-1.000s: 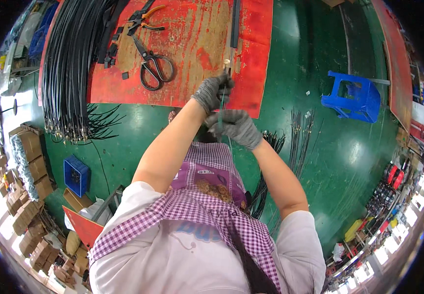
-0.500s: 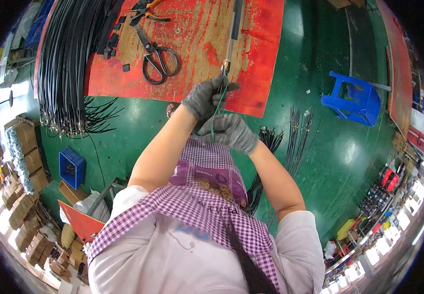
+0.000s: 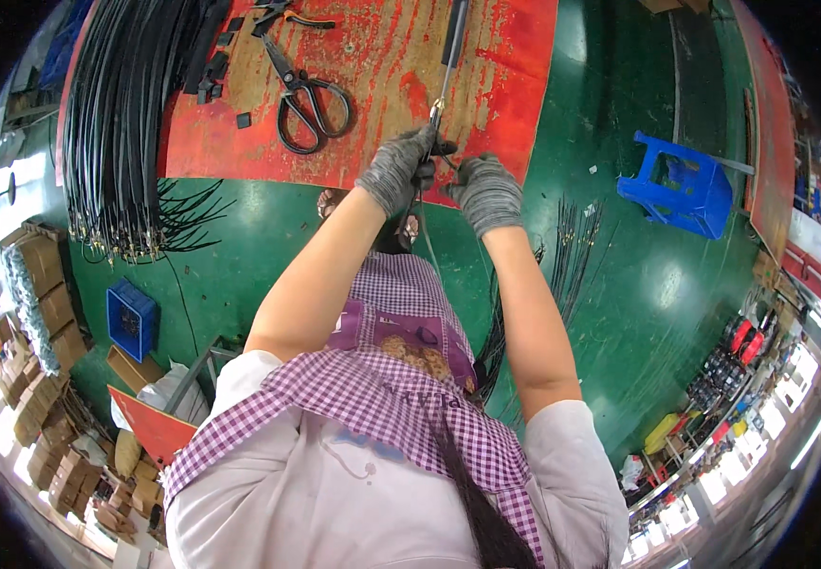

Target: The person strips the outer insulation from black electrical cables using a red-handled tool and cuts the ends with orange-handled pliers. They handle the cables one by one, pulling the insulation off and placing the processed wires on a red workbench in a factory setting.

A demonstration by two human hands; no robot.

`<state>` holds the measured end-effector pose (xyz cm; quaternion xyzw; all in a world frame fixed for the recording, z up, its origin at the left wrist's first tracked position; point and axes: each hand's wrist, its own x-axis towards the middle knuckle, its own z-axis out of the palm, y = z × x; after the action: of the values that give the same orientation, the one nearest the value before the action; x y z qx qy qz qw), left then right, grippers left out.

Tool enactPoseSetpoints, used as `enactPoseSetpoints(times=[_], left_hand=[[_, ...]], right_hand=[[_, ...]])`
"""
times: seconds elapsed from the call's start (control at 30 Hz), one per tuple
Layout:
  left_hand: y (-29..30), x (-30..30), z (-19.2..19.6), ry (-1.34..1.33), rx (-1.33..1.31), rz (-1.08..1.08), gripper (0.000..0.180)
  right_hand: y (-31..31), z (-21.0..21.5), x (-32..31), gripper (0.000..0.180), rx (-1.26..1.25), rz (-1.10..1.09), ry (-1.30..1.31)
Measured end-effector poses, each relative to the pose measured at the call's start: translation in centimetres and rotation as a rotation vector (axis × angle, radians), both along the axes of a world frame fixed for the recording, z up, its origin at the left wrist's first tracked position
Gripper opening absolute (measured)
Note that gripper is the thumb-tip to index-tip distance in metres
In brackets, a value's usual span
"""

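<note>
Over the table's front edge, my gloved left hand (image 3: 399,173) is closed around a thin black cable, just below its brass-coloured metal end fitting (image 3: 437,106). From that fitting a slim grey rod-like length (image 3: 455,43) runs away across the tabletop. My gloved right hand (image 3: 488,194) is beside it on the right, fingers pinched together. A short thin dark piece shows between the two hands, but what the right fingertips hold is too small to name. A thin pale-green strand (image 3: 431,245) hangs below my left hand. Large black-handled scissors (image 3: 308,102) lie on the table, left of my hands.
A thick bundle of black cables (image 3: 112,123) hangs over the left edge of the worn red table (image 3: 240,161). Orange-handled pliers (image 3: 306,21) and small black pieces (image 3: 211,81) lie there too. A blue stool (image 3: 681,185), more cables (image 3: 572,247) and a blue crate (image 3: 132,318) are around me.
My right hand has moved up and to the right, away from the left hand and off the green strand, which now hangs lower. My left hand stays closed near the fitting.
</note>
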<state>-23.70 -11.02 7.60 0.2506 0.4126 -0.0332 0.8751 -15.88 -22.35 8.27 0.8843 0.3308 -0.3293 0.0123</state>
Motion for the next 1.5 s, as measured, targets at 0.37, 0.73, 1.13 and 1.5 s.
enactPoseSetpoints(times=[0.37,0.73,1.13,1.5], left_hand=[[2.0,0.4,-1.0,0.045,0.161,-0.076,0.023],[1.7,0.7,-2.7,0.093,0.140,-0.130,0.026],[2.2,-0.2,-1.1,-0.022,0.059,-0.127,0.027],[4.4,-6.2,-1.2,-0.088,-0.160,-0.003,0.024]], right_hand=[[-0.3,-1.2,-0.8,0.027,0.798,-0.060,-0.131],[2.1,0.4,-0.3,0.015,1.175,-0.673,0.535],[3.0,0.8,0.9,0.025,1.263,-0.609,0.771],[5.6,-2.9,0.8,0.023,1.330,-1.406,1.443]])
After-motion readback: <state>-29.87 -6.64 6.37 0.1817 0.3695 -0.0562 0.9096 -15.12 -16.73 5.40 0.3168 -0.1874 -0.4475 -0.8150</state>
